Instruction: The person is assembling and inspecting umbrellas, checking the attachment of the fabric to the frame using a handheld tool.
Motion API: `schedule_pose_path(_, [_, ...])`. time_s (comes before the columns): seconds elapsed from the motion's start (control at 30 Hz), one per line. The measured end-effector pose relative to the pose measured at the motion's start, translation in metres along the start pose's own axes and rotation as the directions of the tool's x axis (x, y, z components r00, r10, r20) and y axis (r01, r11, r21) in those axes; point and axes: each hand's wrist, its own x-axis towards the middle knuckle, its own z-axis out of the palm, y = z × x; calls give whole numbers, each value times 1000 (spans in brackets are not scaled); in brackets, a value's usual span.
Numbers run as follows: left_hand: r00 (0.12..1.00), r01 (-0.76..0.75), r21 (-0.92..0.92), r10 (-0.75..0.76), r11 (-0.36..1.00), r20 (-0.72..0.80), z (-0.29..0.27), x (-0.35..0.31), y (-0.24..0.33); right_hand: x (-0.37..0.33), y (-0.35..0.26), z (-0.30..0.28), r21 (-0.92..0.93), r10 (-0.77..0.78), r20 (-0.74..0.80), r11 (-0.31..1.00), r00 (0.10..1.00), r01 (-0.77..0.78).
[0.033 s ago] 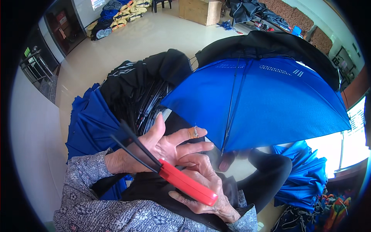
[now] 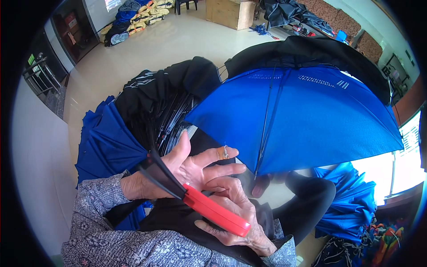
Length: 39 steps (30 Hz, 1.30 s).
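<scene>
My left hand [image 2: 182, 171] is palm up with its fingers spread apart. A worn tape or bandage [image 2: 223, 152] wraps one of its fingers. My right hand [image 2: 235, 209] is curled up against the left palm. Across it lies a red bar-shaped handle [image 2: 216, 210], which it appears to grip. Two thin black strips [image 2: 162, 175], blurred, stick out from the handle's end over my left wrist. What the right fingertips touch is hidden. Just beyond my hands an opened blue umbrella [image 2: 302, 115] spreads, its dark ribs showing.
Left of me stand bunched black umbrellas [image 2: 164, 89] with metal ribs and a blue umbrella cloth [image 2: 106, 138]. More blue cloth [image 2: 349, 200] hangs at right. Black fabric [image 2: 311, 51] lies behind the open umbrella. A cardboard box [image 2: 229, 14] and bundled goods [image 2: 142, 18] sit farther off.
The black strips have shifted and look closer together, their far ends lower. My hands, the red handle and the umbrellas stay in place.
</scene>
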Motion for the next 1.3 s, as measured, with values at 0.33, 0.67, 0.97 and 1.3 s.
schedule_pose_path(0.33, [998,-4,-25,5,1000,59,-3,5,2,-2,3,3,69,40,-21,997,999,-38])
schedule_pose_path(0.67, [981,123,404,-50,906,-187,-15,21,30,-11,-5,-32,101,139,139,983,980,-154])
schedule_pose_path(0.97, [872,-241,500,411,832,-264,-5,157,76,-36,-12,-60,706,342,-186,699,921,-117])
schedule_pose_path(1.3, [905,-57,619,303,783,-300,-54,73,29,-44,-24,-82,557,410,-429,822,805,-122])
